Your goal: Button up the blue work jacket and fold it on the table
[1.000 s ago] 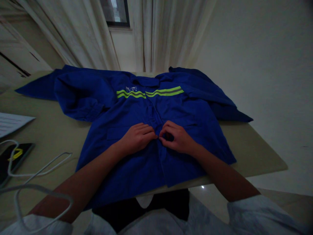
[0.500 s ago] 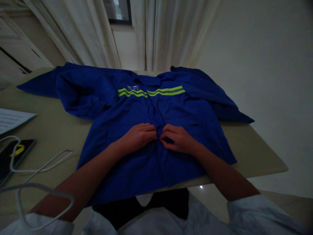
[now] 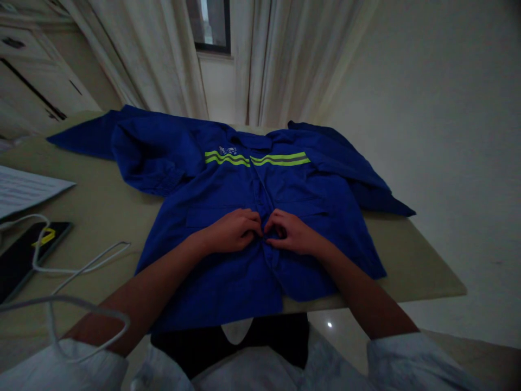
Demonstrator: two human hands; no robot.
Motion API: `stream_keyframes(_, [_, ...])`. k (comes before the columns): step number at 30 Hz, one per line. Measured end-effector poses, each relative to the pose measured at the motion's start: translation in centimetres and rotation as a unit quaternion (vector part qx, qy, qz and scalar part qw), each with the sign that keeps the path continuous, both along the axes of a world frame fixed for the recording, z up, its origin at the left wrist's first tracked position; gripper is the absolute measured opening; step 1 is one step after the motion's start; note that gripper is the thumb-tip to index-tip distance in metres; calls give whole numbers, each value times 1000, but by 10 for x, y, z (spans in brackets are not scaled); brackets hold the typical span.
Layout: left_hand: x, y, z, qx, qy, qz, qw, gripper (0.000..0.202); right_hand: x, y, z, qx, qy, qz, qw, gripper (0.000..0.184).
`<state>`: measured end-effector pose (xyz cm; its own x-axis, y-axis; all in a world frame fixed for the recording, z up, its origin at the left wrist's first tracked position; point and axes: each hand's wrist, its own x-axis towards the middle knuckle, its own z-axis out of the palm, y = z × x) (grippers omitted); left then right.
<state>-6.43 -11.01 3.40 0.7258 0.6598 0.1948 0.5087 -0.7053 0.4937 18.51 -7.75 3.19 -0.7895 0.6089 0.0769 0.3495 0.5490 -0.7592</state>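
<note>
A blue work jacket (image 3: 228, 282) with yellow-green reflective stripes across the chest lies front up, its collar away from me and its sleeves spread to both sides. My left hand (image 3: 236, 231) grips the edge of its front opening below the chest, fingers curled together. Facing it, my right hand (image 3: 291, 232) pinches the other edge of the opening between thumb and fingers. The fingertips of both hands almost meet at the placket (image 3: 260, 198). Whatever small part of the placket lies between them is hidden.
The jacket lies on a pale table (image 3: 411, 255). To the left are a printed sheet (image 3: 32, 190), a dark flat device (image 3: 20, 266) with a yellow mark, and a white cable (image 3: 87, 266) that loops near my left forearm. Curtains (image 3: 163, 60) hang behind the table.
At the hem the two front panels have parted, the right one pulled up a little. My right thumb and fingers are more spread around the edge. The view has shifted slightly left.
</note>
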Motion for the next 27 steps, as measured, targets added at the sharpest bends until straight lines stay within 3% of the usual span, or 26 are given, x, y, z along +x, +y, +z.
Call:
stream_keyframes(7, [1, 1, 1, 9, 12, 0, 1000, 35, -6, -6, 6, 32, -47, -33, 998, 20])
stream_keyframes(10, [1, -1, 3, 26, 32, 13, 999, 34, -10, -20, 11, 127, -102, -45, 986, 15])
stream_keyframes(13, [-1, 0, -1, 31, 24, 8, 999, 35, -15, -34, 13, 256, -163, -44, 952, 4])
stream_keyframes(19, [-4, 6, -10, 32, -3, -14, 999, 52, -7, -37, 6, 390, -189, 23, 901, 16])
stream_keyframes(23, [0, 6, -10, 47, 24, -4, 999, 49, 4, -38, 2, 343, -168, 41, 923, 23])
stream_keyframes(27, [2, 4, -10, 46, 21, 4, 999, 50, 5, -41, 1, 180, -120, -69, 974, 6])
